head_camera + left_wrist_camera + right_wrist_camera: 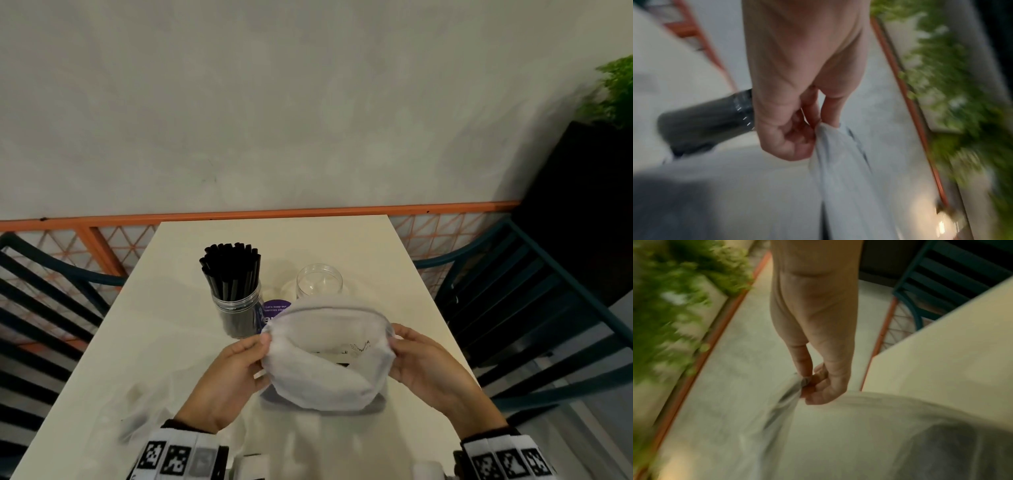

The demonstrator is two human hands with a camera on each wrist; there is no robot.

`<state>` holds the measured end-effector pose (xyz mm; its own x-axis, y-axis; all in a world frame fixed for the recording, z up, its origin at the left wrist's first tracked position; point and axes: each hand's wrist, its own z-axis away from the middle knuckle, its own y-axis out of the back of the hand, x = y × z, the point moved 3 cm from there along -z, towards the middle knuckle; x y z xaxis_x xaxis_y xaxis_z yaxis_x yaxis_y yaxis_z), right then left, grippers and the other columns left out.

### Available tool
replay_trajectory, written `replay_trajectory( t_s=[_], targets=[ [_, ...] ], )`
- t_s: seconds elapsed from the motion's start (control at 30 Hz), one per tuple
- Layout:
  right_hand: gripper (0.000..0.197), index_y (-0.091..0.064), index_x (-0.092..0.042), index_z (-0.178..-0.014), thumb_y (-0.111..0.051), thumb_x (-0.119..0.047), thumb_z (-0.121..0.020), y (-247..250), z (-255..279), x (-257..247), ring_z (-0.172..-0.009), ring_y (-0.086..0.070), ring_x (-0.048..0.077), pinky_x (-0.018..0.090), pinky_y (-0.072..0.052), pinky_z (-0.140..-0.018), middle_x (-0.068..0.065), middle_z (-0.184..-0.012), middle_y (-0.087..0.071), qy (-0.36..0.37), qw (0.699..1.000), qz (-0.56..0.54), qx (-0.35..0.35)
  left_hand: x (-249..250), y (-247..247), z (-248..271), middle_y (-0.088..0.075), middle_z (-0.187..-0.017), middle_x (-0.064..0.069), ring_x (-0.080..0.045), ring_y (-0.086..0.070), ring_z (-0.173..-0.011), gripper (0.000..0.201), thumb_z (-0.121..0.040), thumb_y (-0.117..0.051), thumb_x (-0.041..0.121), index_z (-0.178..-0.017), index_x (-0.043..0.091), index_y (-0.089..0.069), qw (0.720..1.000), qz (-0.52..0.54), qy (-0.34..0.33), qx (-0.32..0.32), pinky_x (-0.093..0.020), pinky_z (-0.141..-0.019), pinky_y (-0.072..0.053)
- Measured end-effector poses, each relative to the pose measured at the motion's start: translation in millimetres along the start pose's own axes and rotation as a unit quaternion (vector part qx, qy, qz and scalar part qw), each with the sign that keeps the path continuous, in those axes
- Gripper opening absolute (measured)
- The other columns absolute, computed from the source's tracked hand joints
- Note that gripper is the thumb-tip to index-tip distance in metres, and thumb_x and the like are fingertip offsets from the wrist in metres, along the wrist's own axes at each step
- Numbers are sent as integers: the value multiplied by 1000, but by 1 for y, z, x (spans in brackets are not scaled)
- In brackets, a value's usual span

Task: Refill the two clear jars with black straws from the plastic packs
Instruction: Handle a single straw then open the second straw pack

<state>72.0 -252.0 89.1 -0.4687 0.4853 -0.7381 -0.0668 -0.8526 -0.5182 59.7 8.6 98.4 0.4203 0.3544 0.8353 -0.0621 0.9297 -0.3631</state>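
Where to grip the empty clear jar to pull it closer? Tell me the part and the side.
Take the empty jar round its upper wall just under the open rim, from its right. It stands upright, the straw-filled jar crowds its left, and the plastic pack hides its front.

Two bare hands reach forward side by side, wrists banded with black-and-white patterned cuffs. The left hand [228, 376] and right hand [428, 368] each pinch an edge of the plastic pack [325, 359] — thumb against curled fingers [797, 138] — holding it between them.
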Motion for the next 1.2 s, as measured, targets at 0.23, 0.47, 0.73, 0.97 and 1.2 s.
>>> replay_trajectory(
  t_s=[0.23,0.47,0.73,0.97,1.2],
  targets=[
    [29,-53,-5,-59,-39,0,-84,6,5,-1,-63,-70,30,39,-59,-60,17,-67,-68,-49,994,-99,22,-12,14,-7,-72,-82,-12,-24,-68,-72,22,-65,-61,16,-83,5,-67,975,193,107,-3,-32,-62,-56],
    [25,-46,-16,-99,-55,2,-83,19,4,6,-78,-51,25,32,-47,-67,14,-92,-51,14,970,227,83,-20,15,-2,-73,-86,-7,-19,-66,-82,43,-50,-77,15,-91,5,-67,995,-94,21,20,-28,-71,-51],
    [6,-59,-8,-80,-59,-9,-85,10,4,-4,-73,-58,22,29,-49,-65,8,-80,-64,112,888,414,167,-16,24,-4,-60,-96,-11,-22,-55,-83,15,-86,-55,17,-96,8,-60,977,-157,28,144,-33,-72,-48],
    [9,-57,-8,-80,-58,-1,-85,3,4,14,-71,-56,25,35,-48,-74,17,-76,-64,59,943,311,100,-20,25,-1,-38,-105,-9,-10,-46,-73,36,-73,-67,6,-99,15,-43,888,-429,-54,154,-23,-64,-38],
    [31,-38,-16,-61,-46,5,-82,10,1,23,-60,-61,17,30,-51,-65,7,-65,-55,-34,999,1,28,-32,43,-4,-66,-80,-15,-26,-59,-80,6,-80,-65,4,-76,2,-67,966,-202,-45,157,-32,-74,-54]
  ],
)
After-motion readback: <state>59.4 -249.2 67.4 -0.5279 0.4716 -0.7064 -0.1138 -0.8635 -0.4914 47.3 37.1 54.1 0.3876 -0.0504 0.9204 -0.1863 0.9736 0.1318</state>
